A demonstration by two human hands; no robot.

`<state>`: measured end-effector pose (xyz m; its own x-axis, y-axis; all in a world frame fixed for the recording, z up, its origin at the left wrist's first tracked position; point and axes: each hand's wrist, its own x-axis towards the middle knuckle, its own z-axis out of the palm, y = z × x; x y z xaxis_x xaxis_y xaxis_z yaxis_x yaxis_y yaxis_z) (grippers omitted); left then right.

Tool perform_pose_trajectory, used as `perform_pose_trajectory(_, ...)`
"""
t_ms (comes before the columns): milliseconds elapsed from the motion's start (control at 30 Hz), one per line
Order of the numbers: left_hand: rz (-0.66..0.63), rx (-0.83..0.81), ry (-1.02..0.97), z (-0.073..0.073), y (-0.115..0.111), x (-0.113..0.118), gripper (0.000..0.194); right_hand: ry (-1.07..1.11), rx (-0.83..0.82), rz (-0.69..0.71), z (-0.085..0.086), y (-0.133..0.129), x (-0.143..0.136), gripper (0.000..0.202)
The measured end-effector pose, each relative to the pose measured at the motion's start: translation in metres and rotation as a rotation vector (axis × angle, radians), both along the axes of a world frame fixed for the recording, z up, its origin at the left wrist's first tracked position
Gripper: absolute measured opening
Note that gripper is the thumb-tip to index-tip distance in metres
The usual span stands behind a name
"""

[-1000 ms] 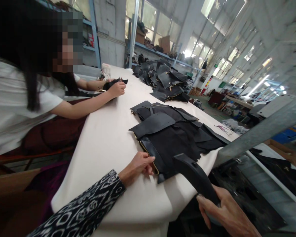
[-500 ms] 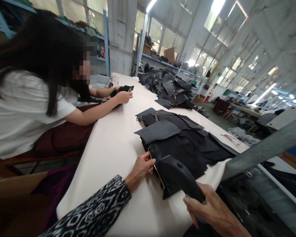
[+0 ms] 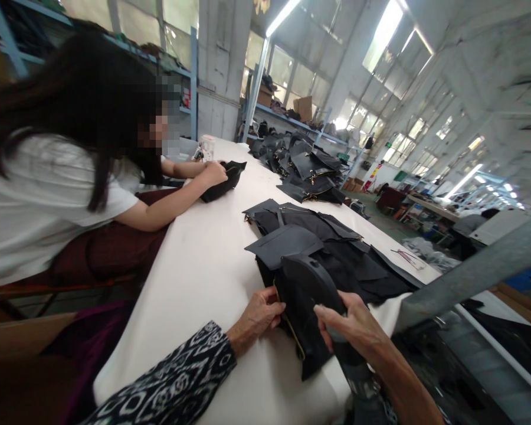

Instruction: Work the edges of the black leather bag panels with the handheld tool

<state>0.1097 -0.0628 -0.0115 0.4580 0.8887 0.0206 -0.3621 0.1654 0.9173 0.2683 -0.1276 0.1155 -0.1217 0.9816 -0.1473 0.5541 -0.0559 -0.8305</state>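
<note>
A black bag piece (image 3: 307, 336) with a gold zip along its left edge lies tilted at the near end of the pile. My left hand (image 3: 260, 313) pinches that zipped edge between thumb and fingers. Around the handle of a curved black handheld tool (image 3: 310, 277) my right hand (image 3: 354, 321) is closed. The tool's head is over the piece; whether it touches cannot be made out. Beneath and beyond lies a stack of black bag pieces (image 3: 292, 241), some with gold zips.
At the left a person in a white top (image 3: 48, 183) holds another black piece (image 3: 230, 180) over the white table (image 3: 194, 265). More black pieces (image 3: 314, 162) are heaped farther back. A grey metal post (image 3: 469, 265) slants across the right side.
The tool has moved up and left over the piece, and the zipped edge has shifted slightly downward and right. The other person's piece now shows more of its face.
</note>
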Motion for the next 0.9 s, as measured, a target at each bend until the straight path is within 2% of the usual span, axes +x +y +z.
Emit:
perform_pose_trajectory(133,0.005,0.006,0.053,0.001,0.000,0.000,0.016,-0.024,0.072,-0.057,0.014,0.000,0.009,0.033)
perform_pose_trajectory(233,0.005,0.013,0.063,0.002,-0.001,-0.001,0.017,-0.057,0.039,-0.062,0.017,-0.006,0.013,0.034)
perform_pose_trajectory(433,0.009,0.008,0.090,0.000,0.000,-0.001,0.016,0.004,-0.027,0.042,0.000,-0.023,0.008,0.031)
perform_pose_trajectory(600,0.035,-0.027,0.110,0.001,0.002,-0.004,0.016,0.039,-0.047,0.066,-0.009,-0.026,0.006,0.026)
perform_pose_trajectory(667,0.091,-0.073,0.047,0.003,0.008,-0.009,0.018,0.029,-0.055,0.067,-0.008,-0.026,0.006,0.025)
perform_pose_trajectory(800,0.207,-0.254,-0.215,0.008,0.030,-0.025,0.019,-0.024,-0.080,0.048,-0.006,-0.031,0.006,0.025)
perform_pose_trajectory(900,0.217,-0.403,-0.235,0.008,0.046,-0.032,0.023,-0.046,-0.107,0.050,-0.009,-0.040,0.008,0.021)
